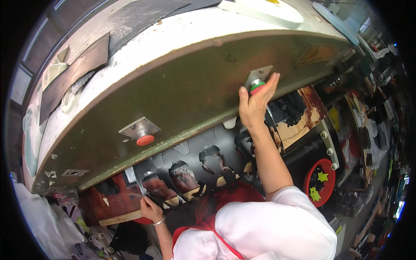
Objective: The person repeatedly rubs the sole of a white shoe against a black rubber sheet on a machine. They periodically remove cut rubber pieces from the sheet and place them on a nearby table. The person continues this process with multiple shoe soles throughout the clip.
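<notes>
My right hand (255, 106) is raised against the front of a green machine beam, its fingers stretched out and thumb apart. Its palm lies over a push button (257, 86) with a green collar and a red part, mounted on a metal plate. Lower left, my left hand (151, 209) is closed at the lower end of a thin shiny strip (140, 184), by the left edge of a black sheet (193, 151). Shaped cut-outs run along this sheet, showing a worn reddish-brown board (117, 197) beneath. What lies inside my left fingers is mostly hidden.
A red mushroom button (145, 140) sticks out of the beam (195, 91). Dark sheet pieces (76, 78) lie on its white top. A red basin (331, 173) with yellow-green scraps stands at right, near a white roller rail (329, 145). Clear plastic (47, 221) hangs lower left.
</notes>
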The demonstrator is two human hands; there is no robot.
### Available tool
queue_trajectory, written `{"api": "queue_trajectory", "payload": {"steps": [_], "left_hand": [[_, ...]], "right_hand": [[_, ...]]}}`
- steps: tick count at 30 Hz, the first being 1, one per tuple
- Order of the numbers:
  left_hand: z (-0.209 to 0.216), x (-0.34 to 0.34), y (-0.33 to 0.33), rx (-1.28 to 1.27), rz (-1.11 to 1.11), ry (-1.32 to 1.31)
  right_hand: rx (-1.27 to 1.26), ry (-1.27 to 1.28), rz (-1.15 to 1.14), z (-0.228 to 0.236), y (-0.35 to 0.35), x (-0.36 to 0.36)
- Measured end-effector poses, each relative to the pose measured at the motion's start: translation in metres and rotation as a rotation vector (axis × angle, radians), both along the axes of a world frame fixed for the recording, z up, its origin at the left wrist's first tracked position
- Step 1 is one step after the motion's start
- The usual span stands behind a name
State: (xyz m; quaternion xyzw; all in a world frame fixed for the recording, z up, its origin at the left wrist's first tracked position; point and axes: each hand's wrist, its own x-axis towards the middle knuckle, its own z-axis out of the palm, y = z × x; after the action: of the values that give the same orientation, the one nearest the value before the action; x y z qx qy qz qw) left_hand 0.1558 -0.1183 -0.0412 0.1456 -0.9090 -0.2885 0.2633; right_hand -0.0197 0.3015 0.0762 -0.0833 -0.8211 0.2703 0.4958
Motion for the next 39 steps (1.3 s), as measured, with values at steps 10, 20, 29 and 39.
{"api": "queue_trajectory", "payload": {"steps": [10,20,29,39], "left_hand": [[0.002,-0.156,0.006,-0.042,0.020,-0.019],[-0.006,-0.062,-0.010,0.028,-0.108,0.069],[-0.033,0.249,0.026,0.214,-0.199,-0.121],[0.028,0.155,0.006,0.545,-0.132,0.098]], "right_hand": [[0.001,-0.378,-0.128,-0.043,0.078,-0.073],[-0.573,-0.452,0.039,-0.089,0.086,0.064],[-0.145,-0.416,-0.218,-0.079,0.129,0.384],[-0.005,-0.663,0.065,-0.054,0.022,0.253]]}}
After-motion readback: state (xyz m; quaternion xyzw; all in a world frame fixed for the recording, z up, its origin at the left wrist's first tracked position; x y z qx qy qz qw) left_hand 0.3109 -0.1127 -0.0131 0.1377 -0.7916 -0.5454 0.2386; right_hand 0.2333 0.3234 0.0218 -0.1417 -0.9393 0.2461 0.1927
